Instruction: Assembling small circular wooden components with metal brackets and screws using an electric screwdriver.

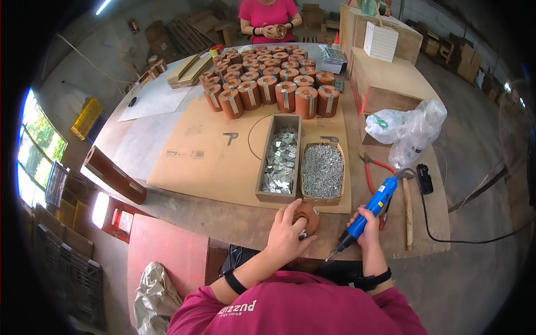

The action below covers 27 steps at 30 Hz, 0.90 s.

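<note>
Near the table's front edge, my left hand (282, 237) grips a reddish-brown cylinder (310, 216) with its fingers over the top. Much of that piece is hidden under the hand. My right hand (367, 228) is closed round a blue electric screwdriver (381, 199), its bit slanting down to the left, apart from the cylinder. Just beyond the left hand stand a long box of small metal plates (280, 162) and a shorter box of screws (322, 171). Several similar cylinders (268, 88), with pale strips on their sides, stand grouped farther back.
Red-handled pliers (369, 170) and a wooden stick (408, 215) lie right of the screwdriver, whose black cord (429, 223) trails right. Plastic bags (416, 131) sit by a wooden box. A longer brown tube (114, 176) stands at left. Across the table, a person (269, 19) holds a piece.
</note>
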Available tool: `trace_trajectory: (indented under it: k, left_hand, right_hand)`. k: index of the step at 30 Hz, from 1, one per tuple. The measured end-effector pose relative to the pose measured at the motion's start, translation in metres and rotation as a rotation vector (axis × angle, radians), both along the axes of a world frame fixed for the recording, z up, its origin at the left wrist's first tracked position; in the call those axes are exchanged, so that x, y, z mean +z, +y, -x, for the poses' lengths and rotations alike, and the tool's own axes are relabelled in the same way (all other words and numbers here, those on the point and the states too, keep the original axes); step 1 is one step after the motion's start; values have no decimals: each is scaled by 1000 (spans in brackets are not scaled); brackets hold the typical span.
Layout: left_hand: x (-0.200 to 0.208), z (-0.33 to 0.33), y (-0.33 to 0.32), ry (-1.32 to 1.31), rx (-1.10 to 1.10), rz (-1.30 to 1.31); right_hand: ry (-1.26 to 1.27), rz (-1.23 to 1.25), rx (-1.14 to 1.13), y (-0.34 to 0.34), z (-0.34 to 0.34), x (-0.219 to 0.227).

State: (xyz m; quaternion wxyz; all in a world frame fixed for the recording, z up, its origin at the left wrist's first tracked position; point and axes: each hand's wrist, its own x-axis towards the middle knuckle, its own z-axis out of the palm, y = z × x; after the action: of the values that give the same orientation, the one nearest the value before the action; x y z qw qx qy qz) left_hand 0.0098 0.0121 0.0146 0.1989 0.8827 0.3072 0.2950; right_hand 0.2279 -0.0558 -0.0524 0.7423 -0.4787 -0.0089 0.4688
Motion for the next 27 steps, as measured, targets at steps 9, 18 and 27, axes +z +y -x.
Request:
trace_trajectory:
  k: [9,18,27]
  left_hand:
    - [15,34,14,121,-56,137]
    - [6,13,6,18,-295,133]
    - [9,12,38,-50,-448,306]
  right_hand:
    - [-114,70,91,-2,0,-4]
    - [-101,81,74,-11,4,-4]
    - [-70,69,59,1,0,4]
